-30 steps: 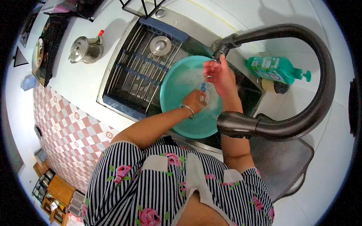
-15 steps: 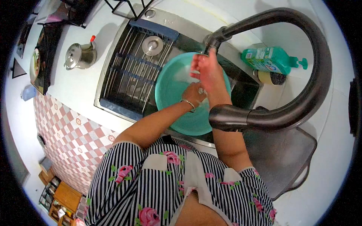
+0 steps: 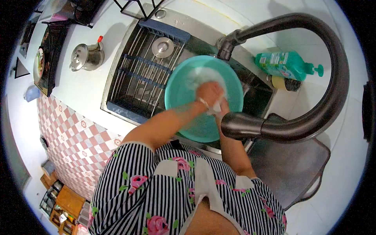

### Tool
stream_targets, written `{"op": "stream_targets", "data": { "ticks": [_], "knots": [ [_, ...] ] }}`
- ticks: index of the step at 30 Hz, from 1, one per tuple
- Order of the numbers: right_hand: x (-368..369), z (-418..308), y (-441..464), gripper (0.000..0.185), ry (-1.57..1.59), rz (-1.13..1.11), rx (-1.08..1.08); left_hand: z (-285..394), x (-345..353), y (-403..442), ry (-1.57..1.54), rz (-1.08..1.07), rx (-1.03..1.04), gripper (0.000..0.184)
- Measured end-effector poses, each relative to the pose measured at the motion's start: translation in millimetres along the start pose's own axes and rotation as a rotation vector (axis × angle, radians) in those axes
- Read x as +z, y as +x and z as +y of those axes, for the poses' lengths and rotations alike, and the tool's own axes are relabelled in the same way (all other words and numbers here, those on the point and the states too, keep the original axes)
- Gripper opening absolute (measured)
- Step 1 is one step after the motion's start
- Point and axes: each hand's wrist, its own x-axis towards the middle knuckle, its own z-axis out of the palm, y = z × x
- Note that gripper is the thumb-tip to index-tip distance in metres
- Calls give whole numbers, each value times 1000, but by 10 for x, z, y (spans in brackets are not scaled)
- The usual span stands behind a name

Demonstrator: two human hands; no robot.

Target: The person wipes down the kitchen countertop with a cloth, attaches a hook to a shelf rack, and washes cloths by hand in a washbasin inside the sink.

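Inside a round teal basin (image 3: 171, 84) of sudsy water, my left hand (image 3: 209, 93) is curled and blurred by motion. A bracelet circles that wrist. My right hand (image 3: 224, 107) is pressed close beside it, partly behind the dark faucet spray head (image 3: 239, 125). Between the two hands shows a small white wet piece that looks like cloth (image 3: 217, 106), with both hands closed on it. White foam (image 3: 205, 74) floats near the far side of the water. The fingertips are largely hidden.
The basin stands in a sink beside a roll-up drying rack (image 3: 133, 84). The faucet's dark neck (image 3: 340, 70) arches over the right side. Behind it lie a green pump bottle (image 3: 280, 64) and a scrubber (image 3: 288, 83). A metal pot (image 3: 88, 56) stands left; a dark tray (image 3: 286, 168) lies right.
My right hand, raised with fingers apart above the basin, has dropped down beside my left hand. Both now meet at the white piece. More foam shows in the water.
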Motion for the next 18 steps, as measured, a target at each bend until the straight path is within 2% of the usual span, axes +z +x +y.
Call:
{"op": "stream_targets", "data": {
  "ticks": [3, 5, 7, 9, 11, 13, 15, 16, 17, 18],
  "knots": [
    [-214, -5, 130, 69, -242, -25, -20, -174, -439, 334, 96, 86, -57, 19],
    [-208, -51, 144, 69, -92, 193, 184, -278, -460, 383, 179, 211, -22, 28],
    [79, -429, -11, 67, -47, 361, 339, -409, -103, 256, 385, 478, 21, 37],
    [191, -411, 57, 68, 276, 140, 356, -472, 181, 128, 402, 418, -17, 46],
    [164, -430, 119, 68, 476, 2, 351, -490, 378, 28, 224, 23, -121, 54],
    [2, -465, 218, 66, 557, -66, 331, -123, 167, -133, 150, -159, 52, 53],
    [44, -523, -54, 59, -119, -224, -84, -85, 398, -196, 121, -93, 279, 48],
    [55, -514, -118, 57, -218, -243, -153, -102, 519, -231, 97, -64, 391, 45],
    [64, -503, -182, 55, -314, -257, -224, 25, 355, -303, 108, -74, 320, 44],
    [102, -443, -111, 54, -168, -227, -165, 280, -20, -389, 122, -80, 251, 44]
  ]
}}
